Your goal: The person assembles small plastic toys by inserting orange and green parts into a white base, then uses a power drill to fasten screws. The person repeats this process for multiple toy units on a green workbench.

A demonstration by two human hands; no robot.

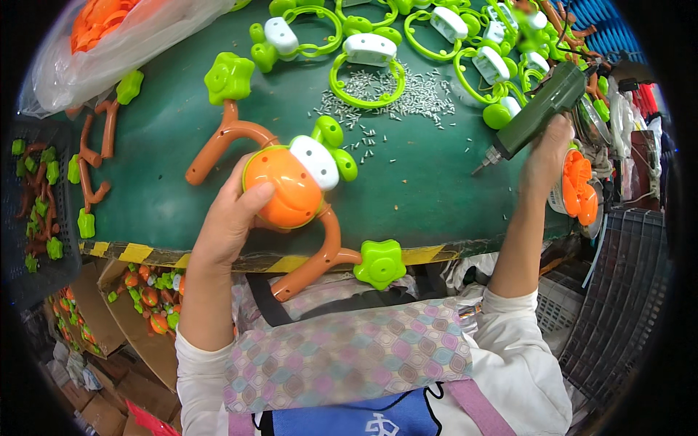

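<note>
My left hand is closed round a plastic toy near the table's front edge. The toy has an orange domed body, a white part with dark holes, small green knobs, and two brown branch-like arms tipped with green stars. One arm lies over the table; the other reaches past the front edge. In my right hand is a dark green electric screwdriver, gripped by its lower body. Its bit points down and left, just above the tabletop and apart from the toy. A scatter of small silver screws lies beyond the toy.
Several green ring frames with white parts crowd the far side. A clear bag of orange parts sits far left, near loose brown arms. A dark crate stands left; a cup of orange pieces is at right. Boxes of toys stand below.
</note>
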